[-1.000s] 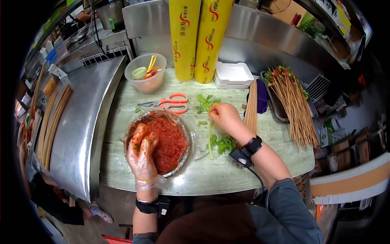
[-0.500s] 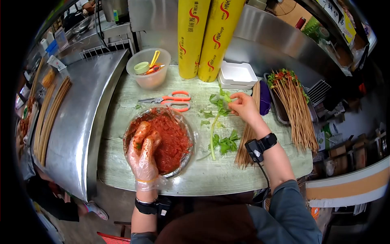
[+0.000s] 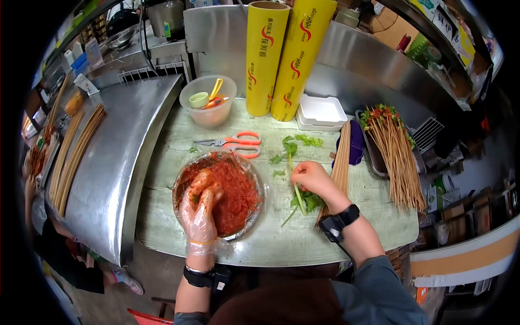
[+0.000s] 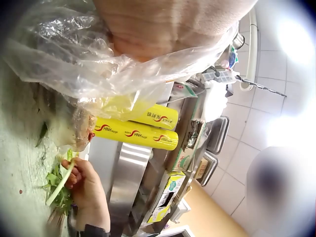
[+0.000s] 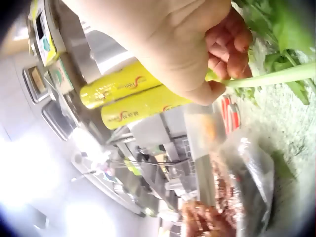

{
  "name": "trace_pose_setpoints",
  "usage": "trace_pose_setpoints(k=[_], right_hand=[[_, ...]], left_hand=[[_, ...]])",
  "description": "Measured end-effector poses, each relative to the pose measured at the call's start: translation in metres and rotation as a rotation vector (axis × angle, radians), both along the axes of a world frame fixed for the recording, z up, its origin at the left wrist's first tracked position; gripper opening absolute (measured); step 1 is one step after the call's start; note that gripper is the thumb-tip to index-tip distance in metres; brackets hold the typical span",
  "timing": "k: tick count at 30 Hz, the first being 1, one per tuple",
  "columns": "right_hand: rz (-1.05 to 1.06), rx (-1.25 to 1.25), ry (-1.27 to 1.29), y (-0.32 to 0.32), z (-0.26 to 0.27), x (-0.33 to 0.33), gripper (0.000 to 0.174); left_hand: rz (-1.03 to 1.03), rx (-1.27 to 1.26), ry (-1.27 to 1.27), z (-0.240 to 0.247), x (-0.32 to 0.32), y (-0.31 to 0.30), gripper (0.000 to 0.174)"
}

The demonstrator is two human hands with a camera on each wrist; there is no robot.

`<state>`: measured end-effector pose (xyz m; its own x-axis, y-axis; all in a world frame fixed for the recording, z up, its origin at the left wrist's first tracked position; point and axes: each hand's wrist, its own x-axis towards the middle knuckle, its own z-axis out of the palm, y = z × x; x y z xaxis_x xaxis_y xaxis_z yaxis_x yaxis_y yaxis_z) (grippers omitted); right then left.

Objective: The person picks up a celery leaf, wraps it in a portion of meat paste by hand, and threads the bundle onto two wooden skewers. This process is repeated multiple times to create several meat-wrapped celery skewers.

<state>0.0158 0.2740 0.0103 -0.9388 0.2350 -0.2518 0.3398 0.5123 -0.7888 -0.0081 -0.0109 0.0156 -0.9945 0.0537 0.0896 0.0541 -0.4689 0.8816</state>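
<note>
My left hand [image 3: 200, 214], in a clear plastic glove smeared with red, rests in the left side of a foil-lined bowl [image 3: 259, 210] of red minced meat [image 3: 237, 189]. Its fingers are loosely bent, and a green bit shows between them. On the table to the right, my bare right hand [image 3: 314, 179] pinches a pale green celery stalk [image 3: 298, 199]. The right wrist view shows that stalk [image 5: 276, 76] between thumb and fingertips. Leaves [image 3: 312, 201] lie beneath and beside it, with another leafy sprig [image 3: 309, 141] farther back.
Orange-handled scissors [image 3: 238, 143] lie behind the bowl. A plastic tub [image 3: 208, 116], two yellow film rolls [image 3: 265, 65] and white trays [image 3: 322, 112] stand at the back. Bare sticks [image 3: 341, 168] and a tray of loaded skewers [image 3: 398, 168] are on the right.
My right hand first moved up and right among the leaves, then came back down to the stalk. A leafy sprig now lies apart at the back. My left hand stays in the bowl.
</note>
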Motion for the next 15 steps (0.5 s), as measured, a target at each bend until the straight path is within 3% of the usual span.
trace_pose_setpoints(k=[2,8,10,14,15], right_hand=[[-0.083,-0.471,0.083,0.004,0.020,0.012,0.019],[0.067,-0.637,0.271,-0.009,0.074,0.021,0.019],[0.149,-0.644,0.243,-0.017,0.081,0.021,0.018],[0.258,-0.713,0.202,-0.034,0.092,0.028,0.016],[0.296,-0.771,0.194,-0.035,0.090,0.031,0.016]], left_hand=[[-0.002,-0.020,-0.012,0.004,0.002,0.002,0.035],[0.034,-0.196,0.055,0.020,0.011,0.006,0.036],[0.136,-0.550,0.504,0.025,0.010,0.001,0.032],[0.192,-1.024,1.013,0.089,0.020,0.017,0.034],[0.291,-1.081,1.198,0.091,0.013,0.028,0.040]])
